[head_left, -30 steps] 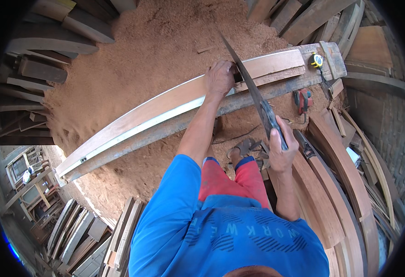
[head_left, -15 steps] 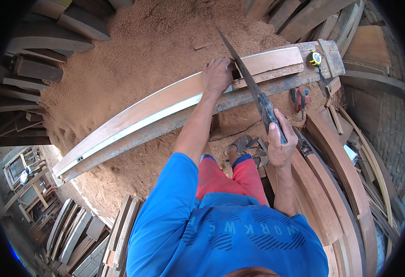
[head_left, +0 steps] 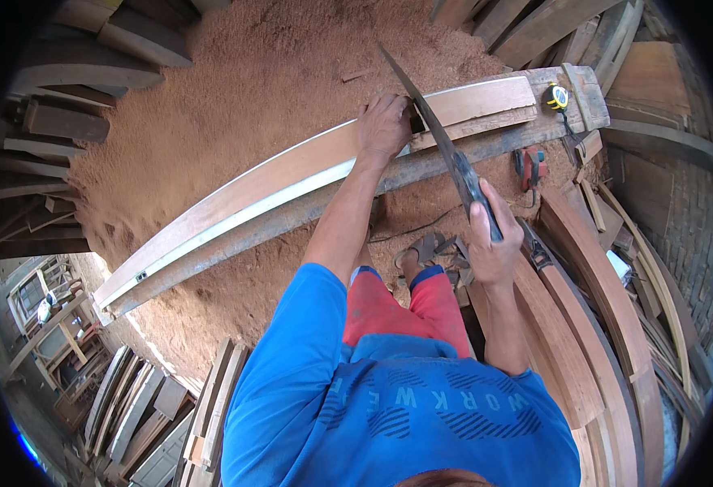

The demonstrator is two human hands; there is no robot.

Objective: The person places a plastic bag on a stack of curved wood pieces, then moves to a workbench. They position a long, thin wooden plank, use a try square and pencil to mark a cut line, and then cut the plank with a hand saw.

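Centrally, a handsaw (head_left: 444, 146) slants across a long curved plank (head_left: 275, 167) on a weathered bench (head_left: 523, 136), its handle (head_left: 480, 200) wrapped by the right hand (head_left: 494, 237). The left hand (head_left: 383, 127) bends over the plank; hidden fingertips leave its grip unclear. Blade contact cannot be told.

"What's up at two o'clock?"
"A yellow tape measure (head_left: 554, 98), and nearer the middle a red power tool (head_left: 538, 165)."
"And four?"
"Long curved timbers (head_left: 581, 333), side by side."
"Twelve?"
"A small wood scrap (head_left: 354, 75) on brown sawdust (head_left: 267, 73)."
"Ten o'clock?"
"Dark beams (head_left: 68, 122), ends pointing inward."
"Eight?"
"A pile of boards (head_left: 136, 415), with wooden frames (head_left: 72, 344) near it, toward half past eight."
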